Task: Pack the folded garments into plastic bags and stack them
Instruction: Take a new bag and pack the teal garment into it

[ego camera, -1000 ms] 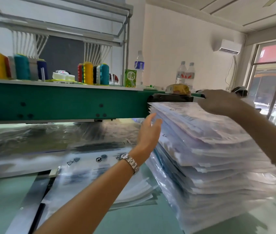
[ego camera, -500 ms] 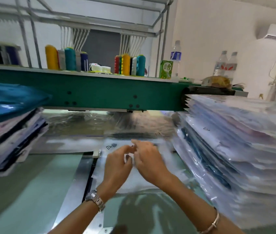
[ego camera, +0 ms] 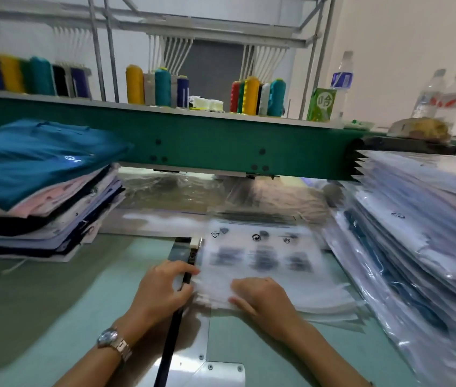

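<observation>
Left hand point(ego camera: 162, 289): pinches bag pile point(ego camera: 263, 261) at its 9 o'clock edge
Right hand point(ego camera: 266, 300): curled on it, grip blurred, cannot tell
Garments point(ego camera: 39, 174): stacked at 10 o'clock

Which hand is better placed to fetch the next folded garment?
Probably left. The left hand sits at the left edge of the bag pile, nearer the folded garments; the right hand rests on that pile.

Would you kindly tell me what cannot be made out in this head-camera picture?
All in the head view:
- Print on the empty bags: motion blur, unreadable.
- Packed stack: right edge cuts it off.
- Folded garments: left edge cuts them off.
- Whether the left grip pinches a bag: fingertips blurred.
</observation>
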The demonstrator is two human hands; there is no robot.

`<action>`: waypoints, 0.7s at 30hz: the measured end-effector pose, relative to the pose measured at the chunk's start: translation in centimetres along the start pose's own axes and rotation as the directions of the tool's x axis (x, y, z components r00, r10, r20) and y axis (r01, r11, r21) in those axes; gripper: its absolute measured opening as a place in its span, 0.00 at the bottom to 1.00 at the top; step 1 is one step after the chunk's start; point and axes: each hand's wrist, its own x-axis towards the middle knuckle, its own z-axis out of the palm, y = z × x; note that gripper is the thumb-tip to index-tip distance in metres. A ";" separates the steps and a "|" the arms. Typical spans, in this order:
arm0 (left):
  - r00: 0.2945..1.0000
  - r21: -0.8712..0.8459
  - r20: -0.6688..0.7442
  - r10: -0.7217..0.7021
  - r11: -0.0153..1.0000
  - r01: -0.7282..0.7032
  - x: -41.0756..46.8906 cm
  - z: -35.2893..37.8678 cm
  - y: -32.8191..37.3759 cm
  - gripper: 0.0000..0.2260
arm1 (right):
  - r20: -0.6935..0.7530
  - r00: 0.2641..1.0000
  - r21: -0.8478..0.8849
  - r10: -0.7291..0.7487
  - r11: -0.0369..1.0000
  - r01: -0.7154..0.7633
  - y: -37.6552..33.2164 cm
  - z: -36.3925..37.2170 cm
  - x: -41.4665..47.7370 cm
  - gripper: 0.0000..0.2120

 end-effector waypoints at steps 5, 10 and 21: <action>0.979 0.134 -0.066 0.195 0.974 -0.185 -0.4 0.9 -0.6 0.09 | -0.077 0.997 0.084 -0.011 0.996 0.018 0.1 0.0 -0.3 0.19; 0.904 0.223 -0.162 0.395 0.907 -0.357 0.1 1.1 -0.4 0.09 | -0.243 0.970 0.215 0.031 0.976 0.022 -0.4 -0.4 -0.8 0.11; 0.876 0.237 -0.247 0.414 0.902 -0.360 0.3 1.0 -0.7 0.12 | -0.481 0.865 -0.061 -0.142 0.990 0.128 -5.8 -0.5 2.8 0.08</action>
